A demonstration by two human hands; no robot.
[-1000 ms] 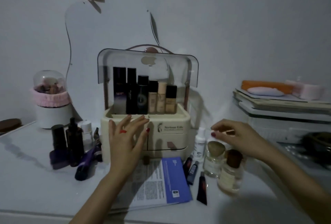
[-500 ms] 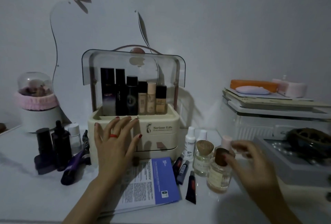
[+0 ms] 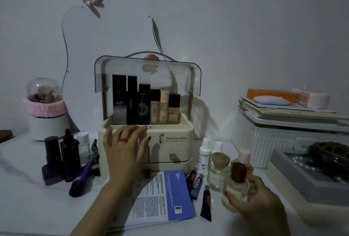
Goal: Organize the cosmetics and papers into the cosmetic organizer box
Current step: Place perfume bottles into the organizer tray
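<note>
The cream cosmetic organizer box [image 3: 170,139] stands at the centre with its clear lid raised and several tall bottles [image 3: 145,106] in the top tray. My left hand [image 3: 125,147] lies flat against its front left, fingers spread. My right hand [image 3: 253,203] grips a clear perfume bottle with a brown cap [image 3: 237,186] on the table. Beside it stand a wooden-capped perfume bottle [image 3: 219,169] and a pink-capped one [image 3: 244,155]. Blue and white papers [image 3: 164,192] lie in front of the box, with small tubes [image 3: 196,182] next to them.
Dark bottles and a purple tube [image 3: 66,160] cluster left of the box. Two white bottles [image 3: 204,152] stand to its right. A white storage unit [image 3: 283,131] with stacked items sits at the right, a grey tray [image 3: 302,182] in front of it. A domed pink-banded container [image 3: 45,111] stands far left.
My right hand dropped from near the white bottles down to the brown-capped perfume bottle and closed round it. My left hand stayed on the box front.
</note>
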